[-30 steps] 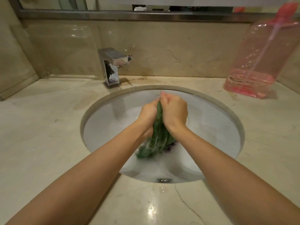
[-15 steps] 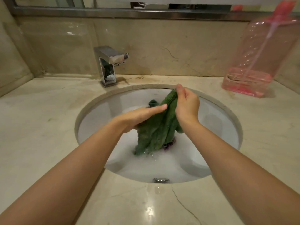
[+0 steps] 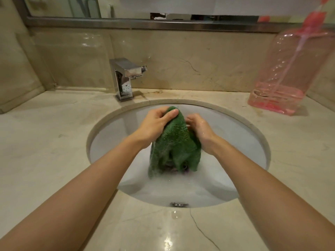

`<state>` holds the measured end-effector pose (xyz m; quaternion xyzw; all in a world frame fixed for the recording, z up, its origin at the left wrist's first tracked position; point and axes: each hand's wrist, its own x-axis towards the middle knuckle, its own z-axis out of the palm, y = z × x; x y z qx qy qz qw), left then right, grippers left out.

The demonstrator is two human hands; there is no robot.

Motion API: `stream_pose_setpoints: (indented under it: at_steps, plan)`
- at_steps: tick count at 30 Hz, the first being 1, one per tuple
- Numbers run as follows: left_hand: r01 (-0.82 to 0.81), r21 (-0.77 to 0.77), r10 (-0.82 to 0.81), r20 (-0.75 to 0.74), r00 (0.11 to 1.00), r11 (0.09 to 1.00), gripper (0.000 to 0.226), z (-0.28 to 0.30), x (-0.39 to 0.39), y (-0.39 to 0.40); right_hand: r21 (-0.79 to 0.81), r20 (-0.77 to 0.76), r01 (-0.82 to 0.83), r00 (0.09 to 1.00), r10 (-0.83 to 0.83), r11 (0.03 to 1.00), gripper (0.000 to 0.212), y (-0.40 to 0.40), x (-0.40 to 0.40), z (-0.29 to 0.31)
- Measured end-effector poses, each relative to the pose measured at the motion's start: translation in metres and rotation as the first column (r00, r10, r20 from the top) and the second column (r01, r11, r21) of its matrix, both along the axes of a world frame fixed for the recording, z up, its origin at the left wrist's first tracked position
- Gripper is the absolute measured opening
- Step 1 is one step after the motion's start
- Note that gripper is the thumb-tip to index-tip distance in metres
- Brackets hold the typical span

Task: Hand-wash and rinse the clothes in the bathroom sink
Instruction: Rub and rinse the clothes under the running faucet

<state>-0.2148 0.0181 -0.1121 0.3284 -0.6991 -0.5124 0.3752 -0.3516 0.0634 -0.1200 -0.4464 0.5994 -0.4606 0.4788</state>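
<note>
Green cloth (image 3: 174,142) hangs lifted above the soapy water in the sink (image 3: 108,127), its lower edge trailing at the suds, probably so a fresh patch can be gathered for rubbing. Left hand (image 3: 155,122) pinches its top between thumb and curled fingers; right hand (image 3: 199,129) presses its side, fingers bent, grip partly hidden.
</note>
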Motion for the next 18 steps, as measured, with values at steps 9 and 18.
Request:
stream_pose_setpoints:
  at_steps: [9, 18]
  plan:
    - [-0.04, -0.218, 0.143, 0.478, 0.867, 0.975, 0.06, -0.005, -0.004, 0.0, -0.302, -0.01, 0.263, 0.96, -0.279, 0.916, 0.044, 0.001, -0.006, 0.0]
    - [-0.354, -0.251, 0.368, 0.007, 0.93, 0.901, 0.04, -0.002, -0.008, 0.006, -0.47, -0.044, 0.534, 0.781, -0.623, 0.702, 0.057, 0.005, 0.002, 0.006]
